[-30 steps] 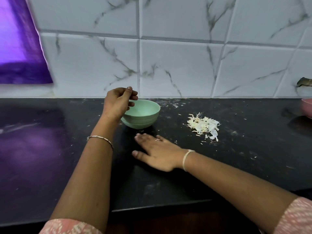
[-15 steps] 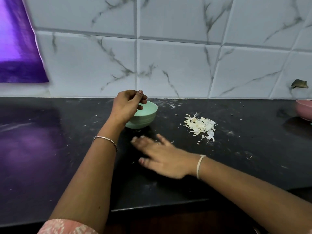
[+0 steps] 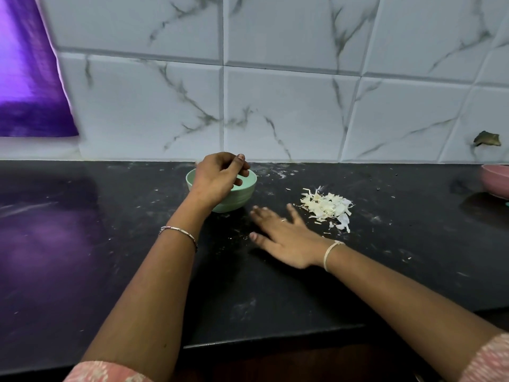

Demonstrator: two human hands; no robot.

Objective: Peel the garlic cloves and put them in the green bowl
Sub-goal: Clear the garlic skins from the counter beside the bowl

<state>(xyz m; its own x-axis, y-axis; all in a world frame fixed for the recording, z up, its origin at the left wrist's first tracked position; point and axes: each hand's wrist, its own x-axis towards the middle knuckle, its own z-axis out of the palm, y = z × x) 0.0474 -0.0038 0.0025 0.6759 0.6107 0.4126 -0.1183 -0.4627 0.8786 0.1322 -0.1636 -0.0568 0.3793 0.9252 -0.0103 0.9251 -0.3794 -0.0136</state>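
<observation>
The green bowl [image 3: 243,194] stands on the black counter near the tiled wall. My left hand [image 3: 217,180] hovers over the bowl's left half with its fingers curled and bunched; no garlic clove shows in them, and the hand hides most of the bowl's inside. My right hand [image 3: 286,238] lies flat on the counter with its fingers spread, just in front and to the right of the bowl. A pile of pale garlic skins [image 3: 327,206] lies to the right of that hand's fingers.
A pink bowl [image 3: 495,181] sits at the right edge of view. A purple sheet [image 3: 27,78] hangs at the far left of the wall. Small skin scraps dot the counter [image 3: 413,257], whose front edge runs close below my forearms.
My left hand has moved from the bowl's left rim to above the bowl. My right hand has slid right and away from me, towards the skin pile.
</observation>
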